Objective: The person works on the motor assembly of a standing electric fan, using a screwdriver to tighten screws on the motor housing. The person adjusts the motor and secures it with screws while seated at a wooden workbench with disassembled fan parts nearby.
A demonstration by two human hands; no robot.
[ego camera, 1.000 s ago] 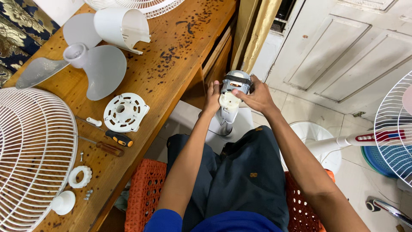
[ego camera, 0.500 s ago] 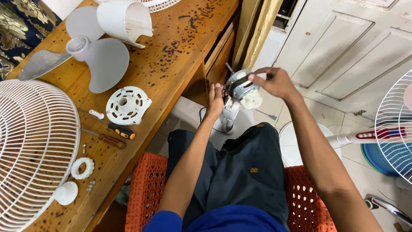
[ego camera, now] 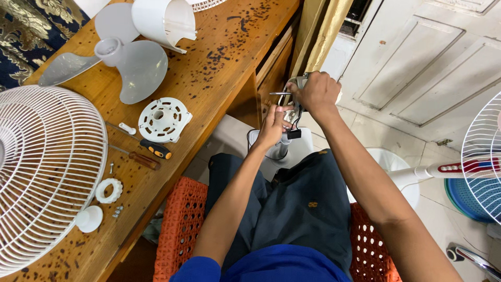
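Observation:
A small metal fan motor (ego camera: 292,99) with a thin shaft pointing left and dangling wires sits above a white fan stand (ego camera: 282,149) between my knees. My right hand (ego camera: 313,93) is wrapped over the top of the motor and hides most of it. Just below, my left hand (ego camera: 274,124) grips the motor's underside by the wires and a small black part. I sit on an orange plastic stool (ego camera: 180,230).
A wooden table (ego camera: 219,62) on the left carries a white fan grille (ego camera: 44,172), a grey fan blade (ego camera: 125,65), a white motor cover (ego camera: 163,22), a round white plate (ego camera: 163,120), two screwdrivers (ego camera: 151,151), a ring nut and screws. Another standing fan (ego camera: 482,167) is at right.
The motor has been lifted and turned, its shaft now pointing left. My right hand moved over its top. The white housing piece seen earlier on it is no longer visible.

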